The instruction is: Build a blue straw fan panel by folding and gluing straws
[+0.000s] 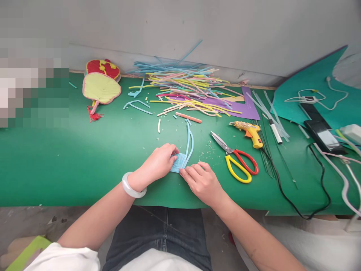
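A small light-blue woven piece [180,162] made of flat strips lies on the green table [70,162], with two long blue strips [189,141] curving up from it. My left hand [158,163], with a pale bangle on the wrist, pinches its left edge with closed fingers. My right hand [201,180] presses on its lower right corner, fingers bent and together.
Scissors with red and yellow handles [238,160] lie right of my hands. A yellow glue gun [249,131] and its black cable lie beyond. A heap of coloured strips [186,86], purple sheet [248,107], two fans [101,84], a phone [320,130].
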Available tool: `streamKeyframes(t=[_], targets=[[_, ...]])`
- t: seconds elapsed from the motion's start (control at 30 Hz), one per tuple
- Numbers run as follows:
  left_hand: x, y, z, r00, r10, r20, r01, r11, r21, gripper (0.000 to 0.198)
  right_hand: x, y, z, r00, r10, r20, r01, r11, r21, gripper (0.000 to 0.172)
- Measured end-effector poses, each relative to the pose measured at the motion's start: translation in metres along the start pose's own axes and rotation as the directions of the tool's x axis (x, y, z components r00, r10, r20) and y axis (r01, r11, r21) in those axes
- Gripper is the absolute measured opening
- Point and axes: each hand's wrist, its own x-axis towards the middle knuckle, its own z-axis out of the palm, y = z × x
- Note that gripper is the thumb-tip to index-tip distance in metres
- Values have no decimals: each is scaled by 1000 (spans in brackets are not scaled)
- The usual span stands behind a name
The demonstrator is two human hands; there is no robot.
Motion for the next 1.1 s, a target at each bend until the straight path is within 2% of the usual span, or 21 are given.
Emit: streamKeyframes(t=[0.1,0.27,0.4,0.53,0.63,0.73,0.8,0.87,0.97,1.1], targets=[[1,-1,0,1000,2,-2,-2,1000,-1,17,1,2,0,999,-18,-27,18,1000,-16,20],[2,-3,-2,1000,-15,4,15,1000,-7,19,3,1,-4,1000,21,-11,-21,1000,22,23],[-1,-1,-8,998,43,54,-43,999,2,20,4,-15,-5,999,5,-49,-6,1000,-26,21],[-10,2,-16,988,116,103,-128,984,122,27,4,-34,-2,994,-7,-110,8,1000,4,15],[-25,1,-24,980,199,-30,-190,964,187,36,1,-37,-4,985,76,-155,-64,995,82,15],[-50,1,-25,947,229,-226,-163,947,278,39,-4,-27,-10,940,272,-204,-260,962,85,21],[-70,2,-18,935,232,-267,-130,927,353,40,-5,-20,-13,908,361,-212,-353,933,76,24],[-88,5,-4,940,258,-225,-147,897,417,45,-6,-16,-14,904,393,-169,-383,919,89,25],[-108,7,20,942,307,-138,-211,857,470,61,-7,-17,-11,927,368,-75,-358,926,123,27],[-114,8,38,946,306,-107,-213,836,506,75,-12,-24,-9,952,305,19,-305,943,131,35]])
